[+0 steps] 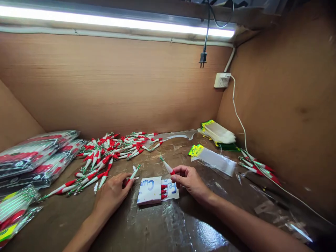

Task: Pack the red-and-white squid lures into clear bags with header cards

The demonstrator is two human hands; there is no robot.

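Between thumb and fingers, my right hand (189, 179) pinches a red-and-white squid jig (167, 165) by its red end, its green hook crown pointing up and left. My left hand (113, 191) is closed on another squid jig (135, 172), tilted with its hooks upward. Between the hands lies a small white cardboard holder (149, 190) with blue lettering. Red tips of several squid jigs (164, 191) show at its right side, over a lettered flap (173, 189). A large loose pile of squid jigs (105, 154) spreads behind and beside my left hand.
Filled plastic packs (39, 161) are stacked at the left, with another bag (18, 210) nearer. Clear bags with yellow headers (214, 161) lie right of centre, more (219, 133) behind. Several jigs (259, 166) and a white cord (245, 133) are at the right. A black plug (203, 57) hangs above.
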